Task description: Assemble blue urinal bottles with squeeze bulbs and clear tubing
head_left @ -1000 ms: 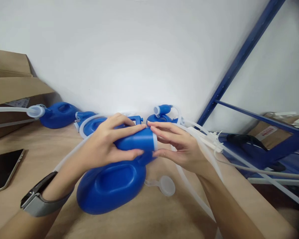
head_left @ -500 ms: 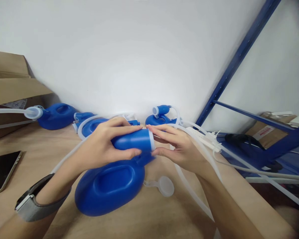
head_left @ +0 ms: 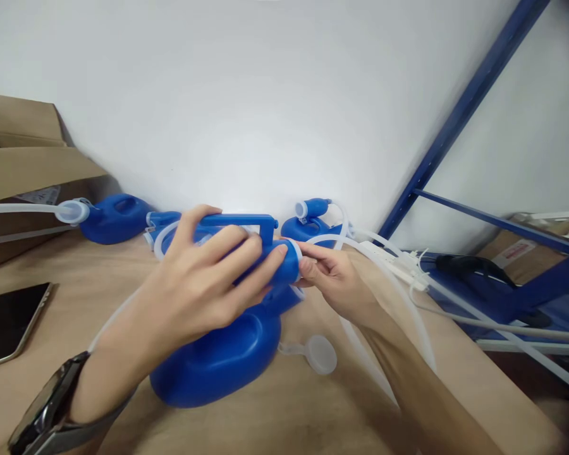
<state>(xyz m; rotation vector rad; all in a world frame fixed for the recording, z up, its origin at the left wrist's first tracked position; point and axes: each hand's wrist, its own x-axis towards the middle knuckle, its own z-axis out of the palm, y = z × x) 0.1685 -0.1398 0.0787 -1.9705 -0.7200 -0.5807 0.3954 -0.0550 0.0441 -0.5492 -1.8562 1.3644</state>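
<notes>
A blue plastic bottle (head_left: 222,360) with a handle lies on the wooden table (head_left: 284,411) in front of me. My left hand (head_left: 203,291), with a watch on its wrist, is wrapped round the bottle's neck and handle. My right hand (head_left: 332,281) pinches at the white rim of the bottle's mouth (head_left: 294,256), fingers curled together. A translucent tube (head_left: 389,278) arcs over my right wrist. A translucent round cap (head_left: 318,354) on a strap lies on the table just below the neck.
Several more blue bottles (head_left: 116,218) with tubes lie against the white wall. A phone (head_left: 7,322) rests at the left, cardboard boxes (head_left: 23,170) behind it. A blue metal rack (head_left: 459,126) stands at the right with a white power strip (head_left: 391,256) and cables.
My left hand has shifted up over the neck and handle, tilting the bottle. My right hand's fingers have curled from outstretched into a pinch at the mouth.
</notes>
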